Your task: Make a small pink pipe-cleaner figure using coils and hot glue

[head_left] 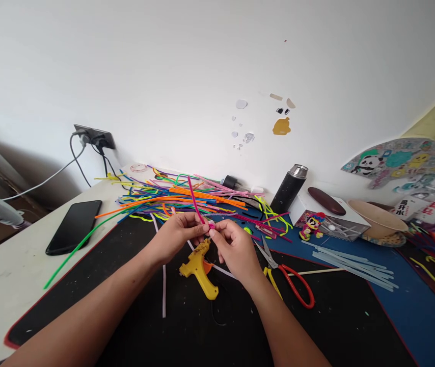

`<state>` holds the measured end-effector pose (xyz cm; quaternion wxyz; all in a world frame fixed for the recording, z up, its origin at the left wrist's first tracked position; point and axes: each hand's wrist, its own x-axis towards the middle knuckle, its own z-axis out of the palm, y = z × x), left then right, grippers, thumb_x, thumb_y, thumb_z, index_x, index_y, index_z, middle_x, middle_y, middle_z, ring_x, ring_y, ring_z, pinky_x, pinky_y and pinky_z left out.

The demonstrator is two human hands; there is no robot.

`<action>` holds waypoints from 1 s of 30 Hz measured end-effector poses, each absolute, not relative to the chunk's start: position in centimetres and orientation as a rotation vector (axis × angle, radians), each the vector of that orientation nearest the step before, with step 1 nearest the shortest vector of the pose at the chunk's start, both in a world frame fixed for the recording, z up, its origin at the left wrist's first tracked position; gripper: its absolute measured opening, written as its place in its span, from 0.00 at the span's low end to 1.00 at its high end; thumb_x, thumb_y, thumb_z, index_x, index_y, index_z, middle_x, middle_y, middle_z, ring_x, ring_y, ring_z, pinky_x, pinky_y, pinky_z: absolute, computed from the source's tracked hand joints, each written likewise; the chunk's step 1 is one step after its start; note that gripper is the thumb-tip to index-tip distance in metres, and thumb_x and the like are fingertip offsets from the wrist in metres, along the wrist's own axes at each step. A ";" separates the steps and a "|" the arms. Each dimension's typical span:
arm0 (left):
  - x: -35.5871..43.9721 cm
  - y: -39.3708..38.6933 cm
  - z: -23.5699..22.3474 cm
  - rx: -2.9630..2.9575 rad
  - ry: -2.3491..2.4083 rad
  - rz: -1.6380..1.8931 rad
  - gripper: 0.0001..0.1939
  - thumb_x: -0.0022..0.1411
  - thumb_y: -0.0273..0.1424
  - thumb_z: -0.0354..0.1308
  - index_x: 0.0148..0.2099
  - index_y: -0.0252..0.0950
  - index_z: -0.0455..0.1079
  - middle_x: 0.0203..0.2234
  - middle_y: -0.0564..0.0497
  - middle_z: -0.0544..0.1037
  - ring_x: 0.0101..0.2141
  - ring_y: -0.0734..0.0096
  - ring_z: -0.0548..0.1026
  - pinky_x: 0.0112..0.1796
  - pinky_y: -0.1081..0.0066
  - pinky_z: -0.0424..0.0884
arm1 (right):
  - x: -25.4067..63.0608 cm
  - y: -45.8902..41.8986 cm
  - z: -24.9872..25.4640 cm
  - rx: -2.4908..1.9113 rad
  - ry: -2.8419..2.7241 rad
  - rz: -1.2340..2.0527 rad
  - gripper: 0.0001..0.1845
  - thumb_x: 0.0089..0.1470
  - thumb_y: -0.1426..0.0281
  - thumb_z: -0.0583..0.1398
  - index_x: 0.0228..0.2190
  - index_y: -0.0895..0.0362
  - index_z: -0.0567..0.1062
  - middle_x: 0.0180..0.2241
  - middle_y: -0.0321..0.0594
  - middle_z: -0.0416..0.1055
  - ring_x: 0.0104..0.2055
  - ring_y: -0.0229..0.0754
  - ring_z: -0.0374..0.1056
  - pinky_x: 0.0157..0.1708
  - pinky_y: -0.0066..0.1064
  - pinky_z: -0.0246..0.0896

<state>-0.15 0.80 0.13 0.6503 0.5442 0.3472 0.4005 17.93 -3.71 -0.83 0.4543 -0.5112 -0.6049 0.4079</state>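
Over the black mat, my left hand (181, 235) and my right hand (236, 251) meet fingertip to fingertip. A magenta pipe cleaner (193, 198) rises from my left fingers, and its lower end sits where both hands pinch. Whatever else is between my right fingertips is too small to make out. Just below my hands lies a yellow hot glue gun (201, 275), its tip close under my fingers. White pipe cleaners (164, 291) lie on either side of it. To the right of my right hand rest red-handled scissors (288, 278), with a yellow-handled tool (273, 283) beside them.
Behind my hands spreads a pile of coloured pipe cleaners (144, 193). A phone (74, 227) lies left. On the right are a black thermos (289, 189), a tissue box (342, 227), a small figurine (312, 227), clear glue sticks (355, 266) and a bowl (378, 218).
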 end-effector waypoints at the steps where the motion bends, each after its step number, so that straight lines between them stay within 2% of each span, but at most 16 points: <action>1: -0.1 0.8 0.0 1.220 0.784 0.905 0.20 0.50 0.44 0.77 0.34 0.33 0.77 0.22 0.54 0.76 0.24 0.75 0.71 0.28 0.74 0.69 | 17.9 -3.7 -0.8 -1.257 -1.489 1.009 0.12 0.64 0.59 0.60 0.35 0.54 0.73 0.20 0.27 0.66 0.15 0.33 0.60 0.17 0.26 0.54; 12: 0.1 0.6 -0.3 1.134 0.778 0.887 0.21 0.47 0.43 0.79 0.33 0.32 0.79 0.22 0.52 0.77 0.23 0.75 0.71 0.26 0.75 0.68 | 17.7 -4.1 -0.1 -1.212 -1.419 1.018 0.13 0.62 0.58 0.61 0.33 0.55 0.72 0.19 0.28 0.66 0.14 0.33 0.58 0.15 0.25 0.49; 17: -0.2 0.9 -0.2 1.094 0.776 0.889 0.23 0.45 0.44 0.79 0.37 0.33 0.82 0.25 0.49 0.81 0.24 0.74 0.73 0.27 0.74 0.69 | 17.9 -4.1 0.3 -1.237 -1.425 0.980 0.14 0.62 0.57 0.61 0.32 0.55 0.72 0.16 0.27 0.64 0.13 0.33 0.56 0.15 0.26 0.48; 21: -0.5 1.2 -0.1 1.209 0.840 0.961 0.23 0.48 0.47 0.77 0.38 0.34 0.83 0.25 0.50 0.80 0.25 0.73 0.73 0.29 0.73 0.71 | 18.0 -4.1 0.3 -1.261 -1.429 0.966 0.14 0.63 0.58 0.60 0.31 0.54 0.71 0.14 0.24 0.60 0.12 0.33 0.55 0.16 0.26 0.47; 26: -0.6 1.2 0.4 1.349 0.882 0.982 0.22 0.51 0.49 0.74 0.34 0.34 0.80 0.23 0.52 0.78 0.25 0.73 0.72 0.29 0.73 0.70 | 18.0 -4.1 0.1 -1.300 -1.470 0.954 0.14 0.63 0.57 0.60 0.31 0.54 0.71 0.14 0.24 0.58 0.12 0.33 0.54 0.16 0.27 0.47; 30: -0.6 0.8 0.5 1.491 0.928 1.000 0.19 0.56 0.48 0.70 0.35 0.35 0.79 0.24 0.53 0.77 0.26 0.71 0.71 0.30 0.72 0.70 | 18.1 -4.0 0.0 -1.361 -1.553 0.885 0.13 0.63 0.59 0.59 0.31 0.53 0.71 0.14 0.25 0.57 0.13 0.35 0.54 0.18 0.28 0.46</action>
